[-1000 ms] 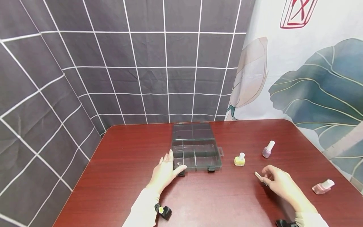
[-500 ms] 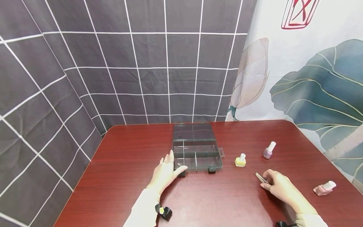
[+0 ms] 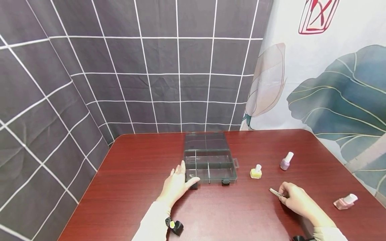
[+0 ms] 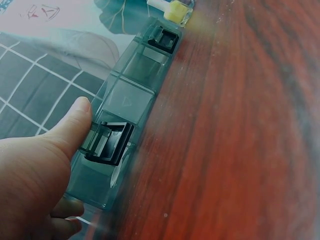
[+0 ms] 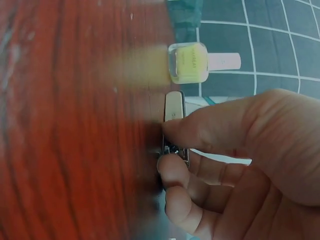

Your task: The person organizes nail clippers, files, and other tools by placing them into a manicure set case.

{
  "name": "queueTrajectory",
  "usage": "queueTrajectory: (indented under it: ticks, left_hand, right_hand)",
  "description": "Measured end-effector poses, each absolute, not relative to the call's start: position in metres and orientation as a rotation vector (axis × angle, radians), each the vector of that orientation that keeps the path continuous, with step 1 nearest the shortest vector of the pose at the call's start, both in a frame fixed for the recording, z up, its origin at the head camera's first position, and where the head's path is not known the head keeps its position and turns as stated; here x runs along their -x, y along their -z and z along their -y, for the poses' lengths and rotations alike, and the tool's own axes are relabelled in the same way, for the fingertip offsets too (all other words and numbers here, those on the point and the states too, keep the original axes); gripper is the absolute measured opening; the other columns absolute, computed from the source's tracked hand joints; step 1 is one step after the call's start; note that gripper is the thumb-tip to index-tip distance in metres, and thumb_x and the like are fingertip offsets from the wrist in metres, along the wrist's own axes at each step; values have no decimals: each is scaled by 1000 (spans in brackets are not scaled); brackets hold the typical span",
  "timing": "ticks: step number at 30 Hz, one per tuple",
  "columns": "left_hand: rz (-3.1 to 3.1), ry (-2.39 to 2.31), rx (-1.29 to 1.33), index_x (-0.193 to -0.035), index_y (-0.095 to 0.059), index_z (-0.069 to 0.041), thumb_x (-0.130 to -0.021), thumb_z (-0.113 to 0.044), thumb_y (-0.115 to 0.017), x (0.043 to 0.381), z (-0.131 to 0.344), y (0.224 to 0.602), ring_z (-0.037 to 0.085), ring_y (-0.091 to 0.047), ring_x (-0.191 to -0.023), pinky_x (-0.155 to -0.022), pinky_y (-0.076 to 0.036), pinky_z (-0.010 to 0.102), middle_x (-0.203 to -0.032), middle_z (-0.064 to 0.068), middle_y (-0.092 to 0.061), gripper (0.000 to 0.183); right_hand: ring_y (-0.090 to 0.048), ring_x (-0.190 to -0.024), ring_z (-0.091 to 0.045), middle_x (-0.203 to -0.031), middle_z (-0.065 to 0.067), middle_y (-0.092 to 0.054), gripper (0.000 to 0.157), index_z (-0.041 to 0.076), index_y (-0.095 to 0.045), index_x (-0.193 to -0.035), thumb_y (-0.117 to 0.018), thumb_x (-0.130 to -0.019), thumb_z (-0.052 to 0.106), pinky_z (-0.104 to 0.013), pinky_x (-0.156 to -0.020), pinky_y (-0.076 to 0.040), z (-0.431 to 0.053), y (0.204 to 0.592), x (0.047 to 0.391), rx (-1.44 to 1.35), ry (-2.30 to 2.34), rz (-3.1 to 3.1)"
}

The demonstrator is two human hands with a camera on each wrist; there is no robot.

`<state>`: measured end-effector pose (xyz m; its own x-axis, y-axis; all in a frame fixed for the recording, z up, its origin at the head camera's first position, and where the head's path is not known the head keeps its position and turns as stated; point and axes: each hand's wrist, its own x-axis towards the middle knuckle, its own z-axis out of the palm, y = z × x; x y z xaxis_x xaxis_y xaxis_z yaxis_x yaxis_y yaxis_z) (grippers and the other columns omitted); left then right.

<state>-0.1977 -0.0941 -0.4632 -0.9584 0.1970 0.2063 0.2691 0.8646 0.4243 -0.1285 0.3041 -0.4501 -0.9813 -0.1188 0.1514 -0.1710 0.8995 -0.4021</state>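
Note:
A clear grey compartment box (image 3: 221, 172) stands on the table with its lid (image 3: 206, 142) laid back. My left hand (image 3: 175, 184) rests against the box's left front corner, fingers extended along the side and thumb by a black latch (image 4: 112, 142). A small pale thing (image 4: 116, 170) shows through the front left compartment; its kind is unclear. To the right, my right hand (image 3: 297, 199) pinches a metal nail clipper (image 5: 173, 106) between thumb and fingers, low over the table. It is too close to tell whether the clipper touches the tabletop.
A yellow nail polish bottle (image 3: 255, 172) stands between the box and my right hand. Farther back is a lilac nail polish bottle (image 3: 285, 162). A pink bottle (image 3: 345, 202) lies tilted near the right edge of the red-brown table (image 3: 135, 157).
The nail clipper has turned within my right hand's fingers and its end now points further left. My left hand stays on the box.

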Motion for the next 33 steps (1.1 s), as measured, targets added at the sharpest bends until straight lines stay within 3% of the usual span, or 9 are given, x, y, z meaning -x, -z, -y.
queueTrajectory:
  ticks: [10,33]
  left_hand:
    - [2899,693,342,-141,-35,3,-78,-71,-50,197,93,464,45,-45,-119,-90,-44,50,-132,26,-47,99]
    - [2898,677,349,-140,-35,4,-77,-72,-50,197,94,463,45,-46,-119,-91,-44,48,-130,26,-49,99]
  right_hand:
    - [-42,-54,-5,-66,3,-42,26,14,-50,-73,-70,-68,-2,-24,-50,-35,-301,448,129,-221,-727,2960]
    - [-43,-60,-4,-68,7,-43,28,16,-51,-75,-69,-66,-4,-25,-54,-37,-268,431,142,-373,-747,2840]
